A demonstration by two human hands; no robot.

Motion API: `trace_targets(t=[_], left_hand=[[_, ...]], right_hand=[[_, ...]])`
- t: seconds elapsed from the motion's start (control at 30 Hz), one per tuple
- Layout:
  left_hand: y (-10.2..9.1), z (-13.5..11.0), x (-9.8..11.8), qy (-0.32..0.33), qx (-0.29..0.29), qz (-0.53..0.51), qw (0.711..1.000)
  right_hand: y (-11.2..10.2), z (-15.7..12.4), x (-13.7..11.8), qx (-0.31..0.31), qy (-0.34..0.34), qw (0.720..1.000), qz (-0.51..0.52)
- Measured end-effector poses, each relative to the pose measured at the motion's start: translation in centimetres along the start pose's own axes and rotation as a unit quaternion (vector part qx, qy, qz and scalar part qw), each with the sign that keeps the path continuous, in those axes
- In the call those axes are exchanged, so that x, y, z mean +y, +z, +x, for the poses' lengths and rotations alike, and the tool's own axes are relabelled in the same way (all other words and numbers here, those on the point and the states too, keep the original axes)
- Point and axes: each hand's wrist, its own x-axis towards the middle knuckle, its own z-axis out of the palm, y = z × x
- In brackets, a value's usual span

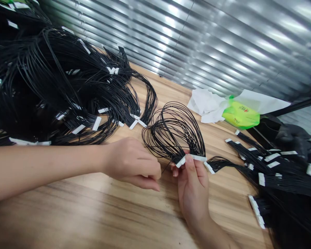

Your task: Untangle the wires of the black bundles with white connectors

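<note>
Running under the wires and hands, a wood-grain table (pixel 88 221) fills most of the lower view, with a ribbed silvery panel (pixel 171 38) rising behind it. A big heap of black cables (pixel 54 69) covers the far left, and a smaller pile of black cables (pixel 290 183) lies at the right edge. Between them, the looped wire bundle (pixel 166 133) arches above the table, just ahead of the right hand. The left hand (pixel 134 164) sits beside the bundle, fingers curled inward; I cannot tell whether a strand is caught in them. The right hand (pixel 194 183) pinches the bundle's ends, its thumb pressed over the inner ends of two white connectors set close together. Crumpled white paper (pixel 207 103) lies near the panel, touching a lime-green packet (pixel 241 114). Smallest are the white connectors (pixel 198 157) themselves, narrow strips along the wire ends.
</note>
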Motion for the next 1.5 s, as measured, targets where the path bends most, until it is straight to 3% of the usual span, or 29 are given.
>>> trace_targets(t=[0.2, 0.33, 0.5, 0.6, 0.8, 1.0, 1.5], left_hand=[[-0.2, 0.0, -0.1, -0.079, 0.017, -0.099, 0.992], [-0.3, 0.0, 0.1, -0.117, -0.013, -0.179, 0.977], [-0.5, 0.5, 0.5, -0.244, -0.032, -0.359, 0.900], [-0.5, 0.8, 0.2, -0.305, -0.013, -0.375, 0.875], [-0.1, 0.7, -0.4, -0.351, -0.047, -0.247, 0.902], [0.1, 0.8, -0.2, -0.385, -0.014, -0.252, 0.888], [0.2, 0.4, -0.4, -0.325, -0.036, -0.187, 0.927]], right_hand=[[0.1, -0.2, 0.1, -0.003, -0.007, 1.000, -0.010], [0.1, -0.4, 0.2, -0.012, -0.010, 1.000, -0.023], [0.2, -0.4, 0.0, -0.008, -0.011, 1.000, -0.022], [0.2, -0.3, 0.0, -0.009, -0.019, 0.999, -0.025], [0.2, -0.2, 0.1, -0.006, -0.018, 1.000, -0.021], [0.2, -0.3, 0.0, -0.008, -0.026, 0.999, -0.021], [0.4, -0.5, 0.0, -0.019, -0.041, 0.999, -0.019]])
